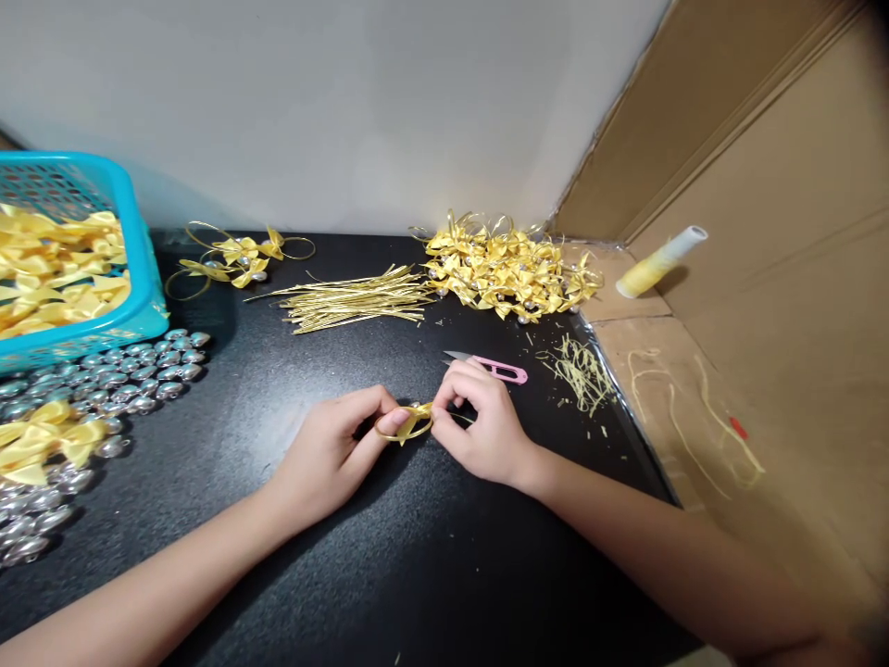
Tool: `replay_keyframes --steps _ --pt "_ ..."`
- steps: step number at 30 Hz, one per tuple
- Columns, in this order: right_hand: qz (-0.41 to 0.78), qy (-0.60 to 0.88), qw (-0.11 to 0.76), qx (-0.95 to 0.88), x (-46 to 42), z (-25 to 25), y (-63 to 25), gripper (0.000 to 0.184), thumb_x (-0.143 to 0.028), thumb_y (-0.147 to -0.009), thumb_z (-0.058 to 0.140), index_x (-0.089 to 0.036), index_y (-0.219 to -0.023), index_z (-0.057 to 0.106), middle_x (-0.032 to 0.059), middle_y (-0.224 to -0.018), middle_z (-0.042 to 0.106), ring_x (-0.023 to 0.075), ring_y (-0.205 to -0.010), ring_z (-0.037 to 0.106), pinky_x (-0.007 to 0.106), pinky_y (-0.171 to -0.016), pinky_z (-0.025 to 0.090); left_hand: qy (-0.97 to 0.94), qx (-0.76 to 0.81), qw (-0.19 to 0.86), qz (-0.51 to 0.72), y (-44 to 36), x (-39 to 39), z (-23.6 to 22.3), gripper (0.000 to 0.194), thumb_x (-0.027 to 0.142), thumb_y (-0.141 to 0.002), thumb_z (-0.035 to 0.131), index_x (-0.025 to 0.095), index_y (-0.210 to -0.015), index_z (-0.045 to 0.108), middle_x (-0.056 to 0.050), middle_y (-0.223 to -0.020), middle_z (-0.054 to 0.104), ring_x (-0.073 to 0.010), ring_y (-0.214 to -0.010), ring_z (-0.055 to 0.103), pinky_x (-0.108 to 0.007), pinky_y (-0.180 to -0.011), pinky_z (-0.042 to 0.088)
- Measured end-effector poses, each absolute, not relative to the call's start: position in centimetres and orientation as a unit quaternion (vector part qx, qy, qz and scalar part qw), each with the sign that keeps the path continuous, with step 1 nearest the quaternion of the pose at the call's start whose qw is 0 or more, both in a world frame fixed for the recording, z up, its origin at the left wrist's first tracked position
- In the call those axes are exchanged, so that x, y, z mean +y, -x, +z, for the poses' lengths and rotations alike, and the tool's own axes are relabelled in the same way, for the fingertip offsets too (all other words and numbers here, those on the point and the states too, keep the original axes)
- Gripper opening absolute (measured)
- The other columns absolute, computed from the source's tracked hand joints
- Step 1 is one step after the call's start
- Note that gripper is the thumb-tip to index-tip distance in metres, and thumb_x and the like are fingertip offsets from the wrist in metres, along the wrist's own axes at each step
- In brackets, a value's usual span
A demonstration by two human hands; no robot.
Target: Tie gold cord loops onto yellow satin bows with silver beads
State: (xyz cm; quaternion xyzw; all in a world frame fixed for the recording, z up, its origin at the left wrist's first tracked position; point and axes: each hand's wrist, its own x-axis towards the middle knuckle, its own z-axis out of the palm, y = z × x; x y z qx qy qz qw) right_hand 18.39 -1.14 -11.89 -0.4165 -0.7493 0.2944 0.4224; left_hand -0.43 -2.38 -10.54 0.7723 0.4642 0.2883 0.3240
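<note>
Lying nearly level between the two hands, a gold ring with a yellow bow [406, 424] is stretching its long axis left to right, the bow end pointing toward the right hand [479, 417]. It is hovering over or touching a black tabletop [361, 574]; which, the view is not settling. Behind, a pale wall [333, 111] is rising, and brown cardboard [778, 232] is standing along the right side. Pink snips [504, 371] are lying just beyond the right hand, gold ties [357, 301] farther back. The left hand [333, 445] is pinching the ring's left side between thumb and forefinger. The right hand is curling its fingers inward, thumb and forefinger closing at the bow's right edge, a thin strand showing beside them.
</note>
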Motion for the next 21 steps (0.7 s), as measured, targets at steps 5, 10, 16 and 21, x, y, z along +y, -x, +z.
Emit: replay_keyframes --steps 5,10,16,21 --pt "0.320 0.388 0.418 -0.757 -1.11 -11.72 -18.26 0.016 -0.011 -0.073 0.051 -0.021 -0.062 0.046 -0.0019 -0.063 0.049 0.0145 -0.064 0.047 0.031 -0.065 0.038 -0.740 0.469 0.388 0.287 0.38 -2.23 -10.44 0.029 0.032 -0.092 0.046 0.019 -0.067 0.053 0.005 -0.057 0.051 -0.0106 -0.053 0.046 -0.020 -0.051 0.037" --pt "0.343 0.376 0.409 -0.757 -1.11 -11.65 -18.41 0.016 -0.013 -0.079 0.049 -0.021 -0.065 0.047 -0.0013 -0.066 0.051 0.0146 -0.067 0.048 0.031 -0.068 0.039 -0.737 0.454 0.420 0.273 0.42 -2.09 -10.48 0.029 0.032 -0.092 0.043 0.019 -0.068 0.053 0.004 -0.059 0.050 -0.0108 -0.055 0.046 -0.021 -0.053 0.037" --pt "0.339 0.370 0.386 -0.774 -1.13 -11.60 -18.64 0.021 -0.018 -0.087 0.042 -0.020 -0.067 0.049 0.0007 -0.069 0.054 0.0162 -0.070 0.048 0.033 -0.070 0.038 -0.720 0.463 0.438 0.276 0.48 -2.07 -10.51 0.027 0.030 -0.091 0.042 0.019 -0.067 0.050 0.004 -0.060 0.049 -0.0116 -0.056 0.045 -0.021 -0.054 0.037" --pt "0.310 0.381 0.351 -0.797 -1.28 -11.72 -18.58 0.020 -0.020 -0.087 0.044 -0.020 -0.068 0.048 0.0002 -0.069 0.053 0.0171 -0.073 0.047 0.034 -0.072 0.036 -0.718 0.457 0.437 0.291 0.45 -2.13 -10.57 0.027 0.032 -0.091 0.042 0.019 -0.070 0.050 0.004 -0.061 0.049 -0.0117 -0.057 0.044 -0.021 -0.055 0.038"
